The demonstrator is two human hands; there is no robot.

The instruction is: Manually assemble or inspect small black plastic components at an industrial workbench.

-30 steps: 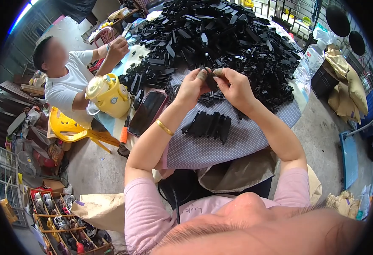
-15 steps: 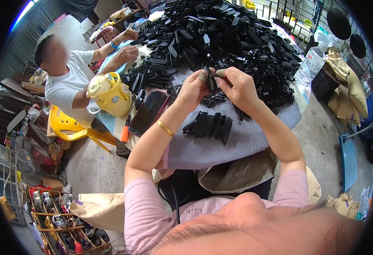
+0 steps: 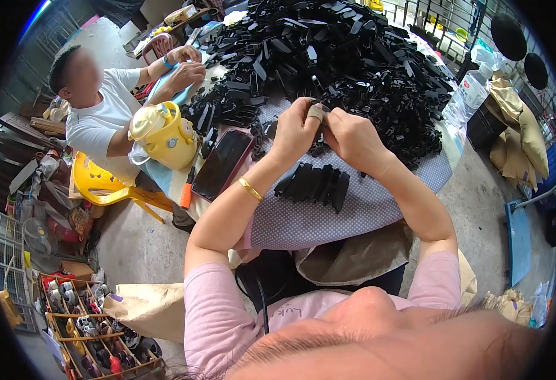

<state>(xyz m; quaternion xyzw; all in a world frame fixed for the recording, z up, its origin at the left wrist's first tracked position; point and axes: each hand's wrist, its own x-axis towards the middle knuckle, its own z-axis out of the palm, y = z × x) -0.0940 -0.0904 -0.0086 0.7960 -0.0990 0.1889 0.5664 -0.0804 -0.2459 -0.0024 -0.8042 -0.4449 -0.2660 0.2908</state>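
My left hand [image 3: 295, 131] and my right hand [image 3: 358, 140] meet over the near side of the heap, both closed on one small black plastic part [image 3: 319, 132]. Fingers hide most of that part. Tan tape is wrapped round my left thumb. Just below my hands, a row of similar black plastic parts [image 3: 313, 186] lies side by side on the dotted cloth [image 3: 290, 231]. Beyond my fingers rises a large heap of loose black plastic parts [image 3: 290, 47], with smaller pieces along its near right side.
To the left of my left forearm are a phone [image 3: 222, 163], an orange-handled tool [image 3: 186, 192] and a yellow jug [image 3: 164, 138]. A co-worker in a white shirt [image 3: 104, 114] sits at the far left, hands by the heap. An open sack [image 3: 354, 256] hangs below the table's near edge.
My hands have drawn closer together and my right hand has turned further over the part, so less of it shows. The co-worker's hands have shifted slightly.
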